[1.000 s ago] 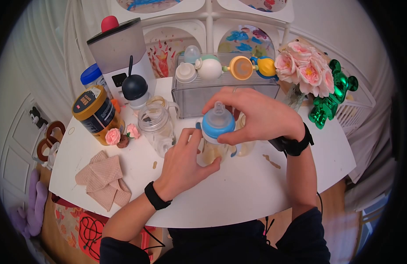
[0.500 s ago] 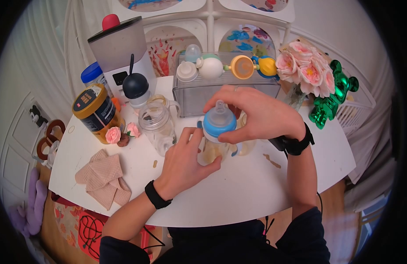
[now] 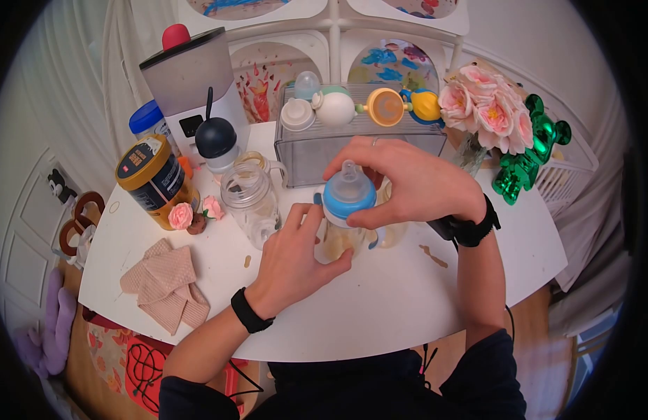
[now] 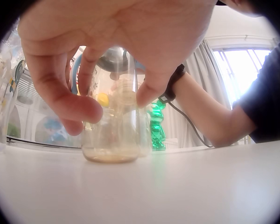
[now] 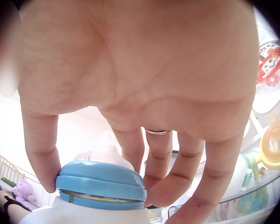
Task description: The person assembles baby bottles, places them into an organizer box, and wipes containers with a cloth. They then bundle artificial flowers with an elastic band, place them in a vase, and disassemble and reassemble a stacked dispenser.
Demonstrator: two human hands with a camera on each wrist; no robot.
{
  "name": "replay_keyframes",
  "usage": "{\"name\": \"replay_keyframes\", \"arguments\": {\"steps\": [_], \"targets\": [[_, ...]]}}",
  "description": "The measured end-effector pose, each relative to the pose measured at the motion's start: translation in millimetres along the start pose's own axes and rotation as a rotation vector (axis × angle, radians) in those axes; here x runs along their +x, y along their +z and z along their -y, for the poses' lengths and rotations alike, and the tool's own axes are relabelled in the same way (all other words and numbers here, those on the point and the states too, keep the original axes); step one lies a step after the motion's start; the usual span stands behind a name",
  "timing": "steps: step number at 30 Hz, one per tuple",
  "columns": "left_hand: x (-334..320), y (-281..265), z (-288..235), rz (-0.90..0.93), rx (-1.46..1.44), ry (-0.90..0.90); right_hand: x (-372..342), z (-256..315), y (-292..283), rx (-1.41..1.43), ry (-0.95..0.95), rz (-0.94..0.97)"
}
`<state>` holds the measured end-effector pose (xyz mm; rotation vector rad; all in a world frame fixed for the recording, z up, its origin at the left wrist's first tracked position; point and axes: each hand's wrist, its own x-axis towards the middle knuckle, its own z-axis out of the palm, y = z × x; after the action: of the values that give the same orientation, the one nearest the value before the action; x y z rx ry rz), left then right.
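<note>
A clear baby bottle (image 3: 340, 243) stands on the white table before me, a little pale liquid at its base in the left wrist view. On top it has a blue collar ring (image 3: 350, 201) and a clear teat (image 3: 349, 175). My left hand (image 3: 289, 255) holds the bottle's body low down, thumb on one side and fingers on the other. From above, my right hand (image 3: 418, 180) grips the collar, its thumb (image 5: 41, 154) at one edge and the fingertips at the opposite edge. Part of a blue handle shows beside the bottle.
Left of the bottle stands an open clear jar-like bottle (image 3: 250, 199). A brown tin (image 3: 156, 182) and a folded pink cloth (image 3: 166, 287) lie further left. Behind is a grey rack box (image 3: 317, 157) with bottle parts on top. Pink flowers (image 3: 488, 112) stand at right.
Both hands keep their hold on the bottle and its collar. Only a very slight shift of the view shows.
</note>
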<state>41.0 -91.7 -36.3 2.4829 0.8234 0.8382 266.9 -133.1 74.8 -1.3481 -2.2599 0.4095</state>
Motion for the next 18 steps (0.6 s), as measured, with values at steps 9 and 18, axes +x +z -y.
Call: {"name": "replay_keyframes", "arguments": {"steps": [9, 18], "targets": [[0.5, -0.7, -1.0, 0.013, -0.003, -0.009, 0.2, 0.4, 0.0, 0.005, 0.015, 0.01], [0.2, 0.1, 0.2, 0.007, -0.011, -0.009, 0.1, 6.6, -3.0, 0.002, 0.072, 0.033]]}}
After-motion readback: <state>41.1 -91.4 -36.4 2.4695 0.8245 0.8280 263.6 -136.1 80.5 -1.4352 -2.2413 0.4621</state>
